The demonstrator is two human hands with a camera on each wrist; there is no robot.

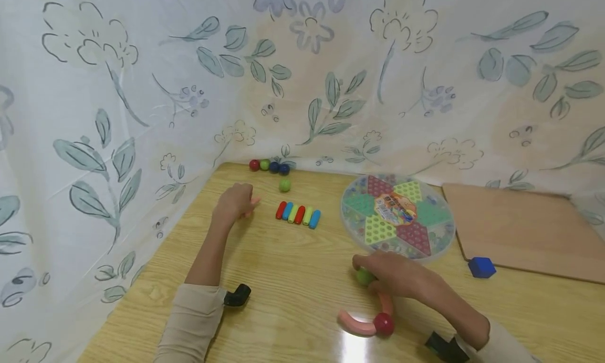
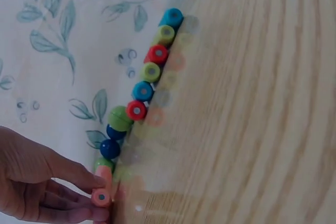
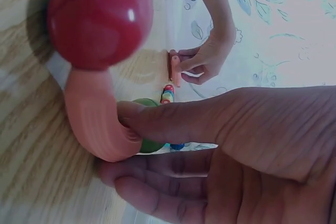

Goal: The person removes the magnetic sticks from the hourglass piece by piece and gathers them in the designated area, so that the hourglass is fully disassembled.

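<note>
At the left of the table my left hand [image 1: 233, 203] pinches a pink magnetic rod [image 2: 105, 176] between thumb and fingers, close over the tabletop. My right hand [image 1: 399, 273] reaches in from the front right, thumb and fingers around a green ball [image 1: 365, 277]. That ball sits at the end of a curved pink rod [image 3: 92, 116], which the thumb tip overlaps in the right wrist view. A red ball [image 1: 383, 324] joins this rod to a second curved pink rod [image 1: 355, 326] lying toward the left.
Several short red, blue and yellow-green rods [image 1: 298, 214] lie in a row mid-table. Behind them are a loose green ball [image 1: 285, 185] and a line of balls [image 1: 274, 167]. A round star-patterned game board [image 1: 352, 216], a blue block [image 1: 482, 267] and a wooden board [image 1: 520, 226] lie right.
</note>
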